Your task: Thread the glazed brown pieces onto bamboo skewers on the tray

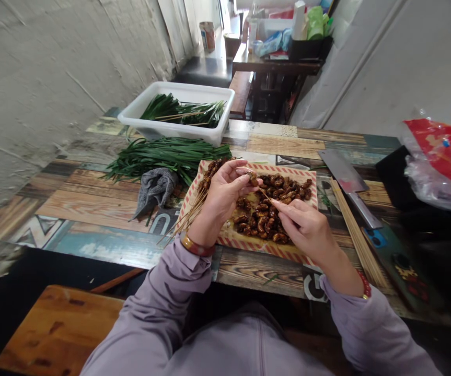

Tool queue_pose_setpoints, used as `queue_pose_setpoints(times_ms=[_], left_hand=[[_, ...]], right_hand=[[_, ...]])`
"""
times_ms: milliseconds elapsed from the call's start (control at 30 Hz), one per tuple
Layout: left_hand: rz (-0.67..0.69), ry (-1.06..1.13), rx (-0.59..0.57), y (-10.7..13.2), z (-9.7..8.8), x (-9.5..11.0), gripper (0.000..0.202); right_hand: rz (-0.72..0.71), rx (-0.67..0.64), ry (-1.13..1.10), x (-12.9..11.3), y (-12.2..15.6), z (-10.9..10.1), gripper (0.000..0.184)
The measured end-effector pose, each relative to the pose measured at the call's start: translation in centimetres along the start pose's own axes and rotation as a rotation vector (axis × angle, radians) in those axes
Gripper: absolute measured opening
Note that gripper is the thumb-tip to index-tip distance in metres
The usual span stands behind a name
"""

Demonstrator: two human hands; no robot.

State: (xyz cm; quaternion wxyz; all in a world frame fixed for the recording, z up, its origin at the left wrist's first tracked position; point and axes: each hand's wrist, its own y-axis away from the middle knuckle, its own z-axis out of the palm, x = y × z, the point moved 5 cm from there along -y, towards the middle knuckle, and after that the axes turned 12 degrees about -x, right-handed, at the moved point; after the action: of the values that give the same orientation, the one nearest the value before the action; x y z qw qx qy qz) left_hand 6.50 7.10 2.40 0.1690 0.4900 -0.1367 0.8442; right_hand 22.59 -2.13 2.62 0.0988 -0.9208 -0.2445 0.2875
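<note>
Fingers of the left hand [223,192] pinch a brown glazed piece [253,179] above the striped tray [260,249], while those of the right hand [307,227] grasp a thin skewer [265,195], its tip at that piece. Below them, more dark pieces [262,222] lie heaped on the tray; loaded skewers [210,169] rest along its left side. Green stalks [158,156] and a grey cloth [157,189] sit left on the surface [103,209]; a cleaver [345,169] and bare sticks [356,237] lie right.
</note>
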Motion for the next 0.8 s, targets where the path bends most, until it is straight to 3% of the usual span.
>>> queue_pose_setpoints(times_ms=[800], left_hand=[[0.045, -0.04, -0.02, 0.14, 0.5, -0.65, 0.045]], right_hand=[[0.017, 0.009, -0.011, 0.21, -0.11, 0.46, 0.035]])
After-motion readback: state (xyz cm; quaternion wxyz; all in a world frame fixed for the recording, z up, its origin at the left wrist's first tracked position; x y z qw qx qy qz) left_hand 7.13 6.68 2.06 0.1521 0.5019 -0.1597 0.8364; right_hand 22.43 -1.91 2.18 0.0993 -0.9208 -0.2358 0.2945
